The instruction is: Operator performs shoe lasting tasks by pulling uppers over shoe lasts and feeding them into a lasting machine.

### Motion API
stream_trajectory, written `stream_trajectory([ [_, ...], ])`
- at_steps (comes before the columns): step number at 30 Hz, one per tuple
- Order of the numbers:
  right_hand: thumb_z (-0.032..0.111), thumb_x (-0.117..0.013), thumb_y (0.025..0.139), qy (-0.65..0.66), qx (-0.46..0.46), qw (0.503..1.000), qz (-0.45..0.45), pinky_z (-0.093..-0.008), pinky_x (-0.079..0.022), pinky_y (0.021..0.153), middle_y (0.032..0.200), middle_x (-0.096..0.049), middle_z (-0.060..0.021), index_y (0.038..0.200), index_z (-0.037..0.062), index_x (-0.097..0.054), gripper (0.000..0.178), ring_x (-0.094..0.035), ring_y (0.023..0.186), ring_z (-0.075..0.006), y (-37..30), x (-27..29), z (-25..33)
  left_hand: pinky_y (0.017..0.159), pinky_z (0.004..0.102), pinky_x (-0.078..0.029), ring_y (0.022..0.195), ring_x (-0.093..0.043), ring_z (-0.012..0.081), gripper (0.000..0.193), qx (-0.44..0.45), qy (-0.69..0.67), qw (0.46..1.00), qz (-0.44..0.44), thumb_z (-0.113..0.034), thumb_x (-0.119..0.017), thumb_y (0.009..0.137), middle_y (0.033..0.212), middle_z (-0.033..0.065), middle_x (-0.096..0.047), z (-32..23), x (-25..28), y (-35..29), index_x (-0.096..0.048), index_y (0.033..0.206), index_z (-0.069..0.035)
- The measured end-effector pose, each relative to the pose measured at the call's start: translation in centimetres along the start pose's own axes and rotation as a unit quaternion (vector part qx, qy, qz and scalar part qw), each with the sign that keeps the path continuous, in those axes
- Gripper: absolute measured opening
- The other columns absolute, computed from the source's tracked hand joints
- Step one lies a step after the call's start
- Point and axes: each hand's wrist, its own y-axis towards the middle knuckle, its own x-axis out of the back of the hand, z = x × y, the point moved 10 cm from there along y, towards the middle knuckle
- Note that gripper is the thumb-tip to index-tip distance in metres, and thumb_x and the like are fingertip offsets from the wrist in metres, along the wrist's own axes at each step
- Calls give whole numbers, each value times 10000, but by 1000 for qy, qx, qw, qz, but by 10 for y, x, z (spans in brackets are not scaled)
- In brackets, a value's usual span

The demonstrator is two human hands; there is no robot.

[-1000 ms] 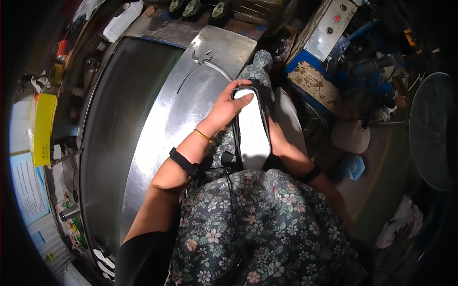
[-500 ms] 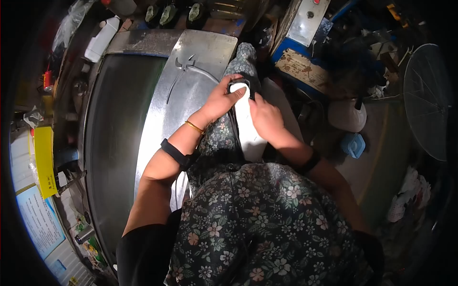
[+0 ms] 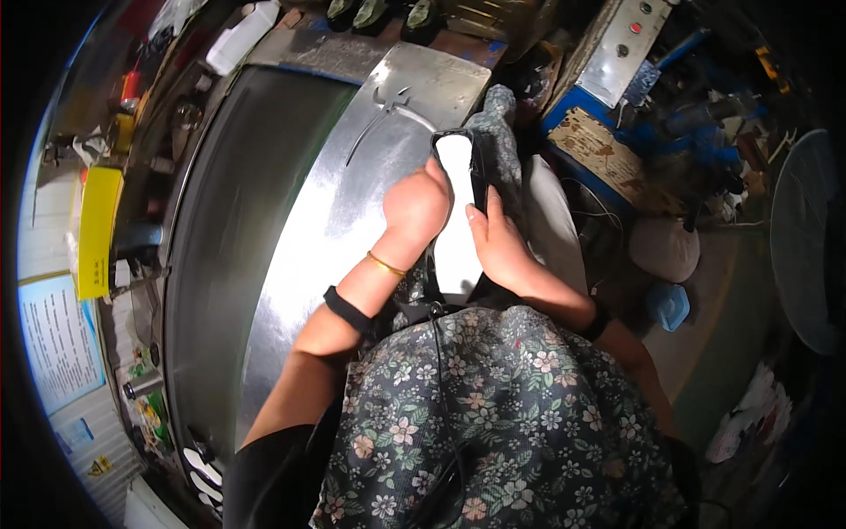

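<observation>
A black shoe upper with a white insole [image 3: 456, 189] facing up lies over my lap, its narrow rounded end pointing away from me. My left hand [image 3: 416, 204] is closed at the left edge of the shoe, thumb up against the rim. Along the right edge my right hand [image 3: 507, 238] grips the dark side, with its fingers partly hidden beneath. The black upper shows as a raised rim around the far end of the insole.
Left of my lap slopes a shiny metal sheet [image 3: 317, 194] with thin curved dark strips [image 3: 392, 106] on it. Beyond it runs a dark conveyor belt [image 3: 238, 176]. Several dark shoes with green forms [image 3: 370, 16] stand at the back. A blue container [image 3: 668, 306] sits on the right.
My left hand has come back from the shoe's far end to its left edge, closing up. My right hand has shifted toward me along the right edge. The whole view has turned somewhat.
</observation>
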Motion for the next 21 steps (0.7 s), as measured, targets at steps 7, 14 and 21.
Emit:
stream_trajectory([
  [7, 326, -470, 1004, 45, 118, 990, -62, -491, -473, 881, 1132, -592, -345, 1430, -68, -276, 612, -593, 1040, -485, 8, -22, -21, 974, 453, -455, 1165, -532, 493, 657, -207, -165, 960, 87, -357, -388, 1023, 1300, 388, -475, 16, -14, -33, -167, 1455, 87],
  [14, 275, -450, 1011, 39, 132, 985, -104, -502, -490, 810, 1077, -618, -316, 1423, -12, -315, 520, -604, 989, -489, -6, -7, -3, 1012, 361, -420, 1223, -525, 323, 544, -62, -353, 933, 16, -338, -392, 1036, 1383, 244, -474, 22, -19, -53, -317, 1451, 7],
  [21, 512, -284, 1032, 227, -132, 953, 152, -325, -449, 657, 755, -575, -70, 883, 12, -563, 592, -589, 755, -186, 62, 11, -61, 1016, 339, -434, 1137, -570, 197, 663, 127, -661, 715, 188, -558, -294, 1017, 1234, 120, -607, 22, -46, 30, -504, 1302, 2],
])
